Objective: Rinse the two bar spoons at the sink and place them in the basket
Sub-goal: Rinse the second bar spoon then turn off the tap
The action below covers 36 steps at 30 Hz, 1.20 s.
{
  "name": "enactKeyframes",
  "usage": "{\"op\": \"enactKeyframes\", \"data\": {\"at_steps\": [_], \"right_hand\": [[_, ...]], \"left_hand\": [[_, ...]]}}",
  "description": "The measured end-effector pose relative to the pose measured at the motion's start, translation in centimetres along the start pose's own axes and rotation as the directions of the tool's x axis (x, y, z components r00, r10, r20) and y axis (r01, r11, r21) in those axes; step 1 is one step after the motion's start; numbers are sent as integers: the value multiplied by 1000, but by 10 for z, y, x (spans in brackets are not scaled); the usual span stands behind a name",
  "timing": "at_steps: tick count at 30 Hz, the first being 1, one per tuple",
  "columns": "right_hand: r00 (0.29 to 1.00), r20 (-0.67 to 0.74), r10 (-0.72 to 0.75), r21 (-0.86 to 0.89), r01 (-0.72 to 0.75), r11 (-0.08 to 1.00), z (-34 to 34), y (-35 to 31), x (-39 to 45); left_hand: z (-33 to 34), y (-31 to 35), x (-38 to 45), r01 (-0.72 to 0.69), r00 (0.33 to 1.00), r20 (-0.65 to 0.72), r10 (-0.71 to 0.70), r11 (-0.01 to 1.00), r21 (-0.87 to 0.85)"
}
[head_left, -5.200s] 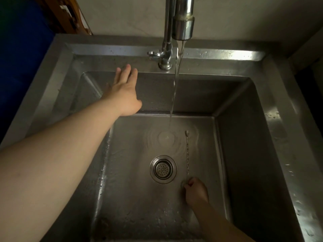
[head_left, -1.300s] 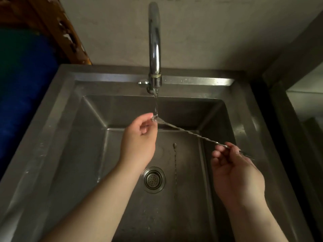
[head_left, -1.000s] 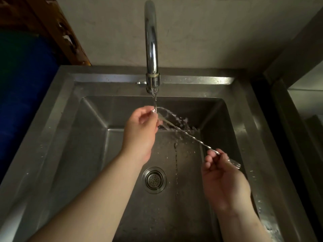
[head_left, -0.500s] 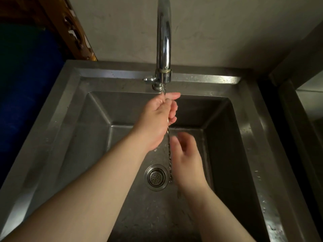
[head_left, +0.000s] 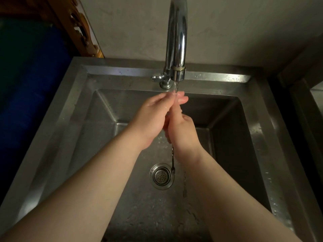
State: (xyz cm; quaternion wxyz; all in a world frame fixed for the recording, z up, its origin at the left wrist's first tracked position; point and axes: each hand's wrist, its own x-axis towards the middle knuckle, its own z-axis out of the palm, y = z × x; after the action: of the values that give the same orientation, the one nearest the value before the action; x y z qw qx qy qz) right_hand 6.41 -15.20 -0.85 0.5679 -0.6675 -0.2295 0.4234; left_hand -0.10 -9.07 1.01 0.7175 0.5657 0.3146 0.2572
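Observation:
A thin twisted bar spoon (head_left: 172,158) hangs upright under the running faucet (head_left: 176,49), its forked end near the drain. My left hand (head_left: 153,117) pinches its top end right below the spout. My right hand (head_left: 181,131) is wrapped around the middle of the shaft, hiding most of it. A second bar spoon (head_left: 184,185) lies flat on the sink floor, right of the drain, partly hidden by my right forearm. No basket is in view.
The deep steel sink (head_left: 83,109) has a round drain strainer (head_left: 161,176) in the middle of its floor. A small tap handle (head_left: 158,78) sticks out left of the spout. A blue surface (head_left: 29,88) stands to the left, a dark counter edge (head_left: 302,95) to the right.
The spoon swung from slanting across the sink to hanging upright. My right hand left its lower end and closed around the shaft, sliding up towards my left hand.

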Motion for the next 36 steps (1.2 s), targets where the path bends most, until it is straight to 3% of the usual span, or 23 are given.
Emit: {"op": "enactKeyframes", "data": {"at_steps": [6, 11, 14, 18, 23, 28, 33, 36], "right_hand": [[999, 5, -38, 37, 38, 999, -1, 4, 4], [993, 79, -85, 166, 70, 984, -5, 7, 2], [984, 106, -143, 88, 134, 987, -10, 10, 0], [985, 115, -127, -19, 130, 991, -12, 13, -1], [986, 104, -132, -134, 146, 980, -10, 12, 1], [990, 120, -68, -172, 88, 981, -19, 32, -11], [982, 71, -174, -211, 185, 960, -24, 22, 1], [977, 100, -190, -348, 213, 913, -21, 14, 12]], "left_hand": [[0, -8, 0, 148, 987, -54, -150, 988, -33], [1, -8, 0, 41, 996, -82, -39, 999, 26], [6, -10, 1, -19, 994, -109, 23, 999, 37], [4, -15, 6, -50, 974, -226, 9, 983, -174], [6, -33, -5, 29, 980, -179, -82, 959, -280], [3, -21, 2, 20, 972, -223, -70, 975, -220], [14, -33, -5, 100, 960, -221, -171, 949, -299], [13, -35, -4, 95, 944, -267, -196, 933, -348]]}}
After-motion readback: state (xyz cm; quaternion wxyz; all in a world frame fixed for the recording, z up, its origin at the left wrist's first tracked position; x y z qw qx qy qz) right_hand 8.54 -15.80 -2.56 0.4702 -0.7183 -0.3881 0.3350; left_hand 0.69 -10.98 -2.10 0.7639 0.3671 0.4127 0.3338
